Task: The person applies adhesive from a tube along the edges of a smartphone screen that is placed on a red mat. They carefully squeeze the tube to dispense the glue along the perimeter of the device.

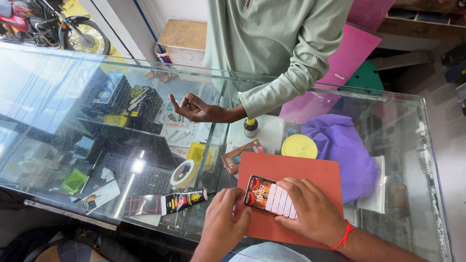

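Smartphone (264, 194) lay face up on a red-brown mat (291, 170) at the near edge of the glass surface (58, 97), its screen lit and white strips laid across its right half. On that right half rested the right hand (310, 211), fingers flat and together, pressing down on the strips rather than closed around anything; a red thread circled its wrist. At the phone's left end sat the left hand (221, 221), fingers curled against the mat's near-left edge and touching the phone; whether its grip closed on the phone could not be told.

Just far of the mat stood a round yellow lid (299, 145), a small dark bottle with a yellow cap (251, 127) and a small brown box (240, 156). A purple cloth (347, 150) was bunched to the right of the mat, touching its edge. To the left of the mat lay a roll of tape (183, 173) and a black glue tube (182, 200).

Across the far side, another person in a pale green ribbed sleeve (286, 82) held a hand (196, 109) palm up over the glass. Boxed goods showed in the case beneath.
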